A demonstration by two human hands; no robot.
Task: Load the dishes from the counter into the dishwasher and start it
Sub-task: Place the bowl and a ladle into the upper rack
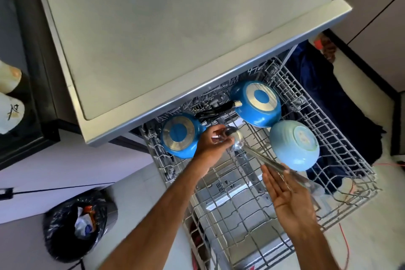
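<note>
My left hand (213,144) pinches the bowl end of a long shiny steel ladle (254,152); my right hand (291,201), fingers straight, props its handle to lay it level over the grey wire dishwasher rack (341,160).

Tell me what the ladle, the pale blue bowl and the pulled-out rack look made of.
Ladle: polished steel, likely; it shows mirror glints.
Pale blue bowl: probably glazed ceramic, maybe melamine; it has a smooth soft sheen and a duller base ring.
Rack: grey coated wire; thin, uniform matte rods.
</note>
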